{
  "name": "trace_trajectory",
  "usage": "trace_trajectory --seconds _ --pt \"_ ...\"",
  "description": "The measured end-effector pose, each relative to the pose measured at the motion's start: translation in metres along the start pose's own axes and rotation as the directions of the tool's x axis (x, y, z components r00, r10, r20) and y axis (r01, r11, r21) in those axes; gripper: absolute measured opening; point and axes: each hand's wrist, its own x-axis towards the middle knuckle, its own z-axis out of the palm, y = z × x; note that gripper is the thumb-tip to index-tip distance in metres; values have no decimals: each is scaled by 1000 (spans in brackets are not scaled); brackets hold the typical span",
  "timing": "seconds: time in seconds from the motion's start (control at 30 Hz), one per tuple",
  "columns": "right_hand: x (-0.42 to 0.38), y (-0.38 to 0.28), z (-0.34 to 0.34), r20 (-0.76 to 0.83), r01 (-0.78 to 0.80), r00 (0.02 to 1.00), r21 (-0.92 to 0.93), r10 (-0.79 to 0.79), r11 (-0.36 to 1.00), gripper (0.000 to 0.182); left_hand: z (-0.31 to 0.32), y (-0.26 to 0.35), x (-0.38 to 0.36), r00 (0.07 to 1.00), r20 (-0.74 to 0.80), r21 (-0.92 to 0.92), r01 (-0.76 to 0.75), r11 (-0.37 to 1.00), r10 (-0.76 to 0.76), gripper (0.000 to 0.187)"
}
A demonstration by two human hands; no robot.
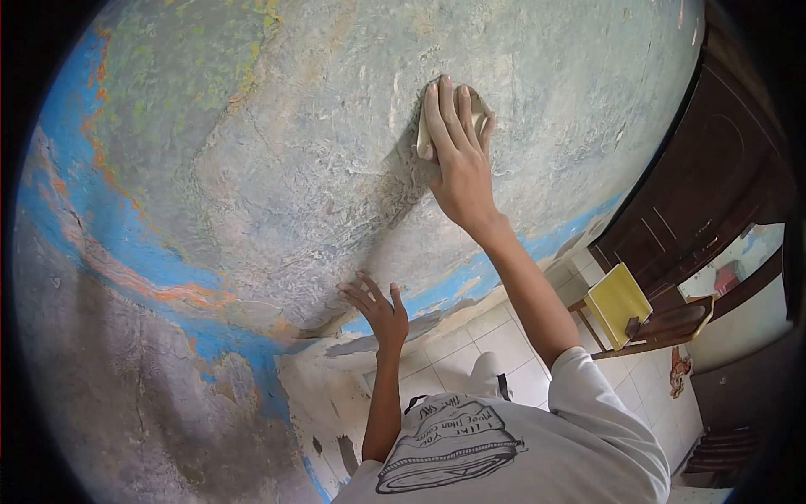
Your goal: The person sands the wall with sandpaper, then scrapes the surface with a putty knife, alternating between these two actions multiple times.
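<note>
My right hand (461, 151) is raised on the painted wall (336, 126), fingers stretched over a cream-backed piece of sandpaper (426, 134) and pressing it flat. Edges of the sheet stick out on both sides of the fingers. Around it the wall surface is rough grey-white, with scraped and peeling patches. Lower down, my left hand (382, 315) has its fingers spread and nothing in it, its fingertips close to the wall above the blue band (437, 294).
To the left the wall turns at a corner into a darker, stained wall (143, 386). A chair with a yellow panel (620, 304) stands at the right on white floor tiles (504, 340). Behind it is a dark wooden cabinet (697, 168).
</note>
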Motion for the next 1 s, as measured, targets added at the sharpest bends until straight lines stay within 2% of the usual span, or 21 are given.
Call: trace_trajectory --seconds 0.03,0.07,0.17,0.27,0.43,0.47,0.57,0.6,0.7,0.77,0.8,0.87,0.9,0.93,0.97,1.0 --pt "2 1 0 -14 15 1000 36 -14 999 80 -2 0 -1 1000 -13 -1 -16 1000 16 73" --pt "-6 1 -2 37 18 999 18 -19 1000 78 -3 1 -2 999 -26 -2 -32 999 32 72" --pt "-67 12 29 52 -10 999 65 6 998 76 -14 7 -7 997 -45 24 -58 998 59 69" --pt "-112 24 50 211 -28 977 -54 39 998 72 -28 15 -17 999 -23 73 -45 996 47 67" --pt "-12 23 7 65 69 995 14 -69 998 69 -26 26 -18 995 -70 40 -67 997 70 65" --pt "7 22 -4 48 91 995 34 -92 995 69 -20 24 -17 991 -76 62 -103 993 108 70" --pt "6 27 0 36 124 991 91 -127 988 71 1 39 -15 988 -154 -69 -41 997 30 75" --pt "-3 29 5 44 131 990 107 -136 986 72 8 46 -15 988 -150 -90 22 996 -36 79" --pt "-74 41 29 158 118 977 165 -144 979 76 28 80 -20 969 -186 -131 138 982 -161 76" --pt "-119 54 17 415 112 893 162 -171 980 78 39 105 -28 971 -193 -192 101 976 -139 69" --pt "-136 65 14 425 68 887 268 -181 961 76 47 113 -34 972 -197 -219 86 972 -130 66" --pt "-171 88 1 474 -60 861 454 -184 889 72 60 121 -48 986 -59 -421 117 899 -156 59" --pt "-182 99 -7 521 -245 845 575 -119 780 69 69 128 -55 987 9 -521 139 842 -157 57" --pt "-191 112 -15 581 -421 812 652 -59 630 66 84 133 -63 948 149 -717 299 630 -280 56" --pt "-202 126 -22 649 -578 761 683 -8 447 63 98 135 -72 894 340 -834 431 346 -292 60" --pt "-224 142 -19 673 -664 734 686 86 297 49 114 139 -78 815 519 -817 561 130 -256 65"
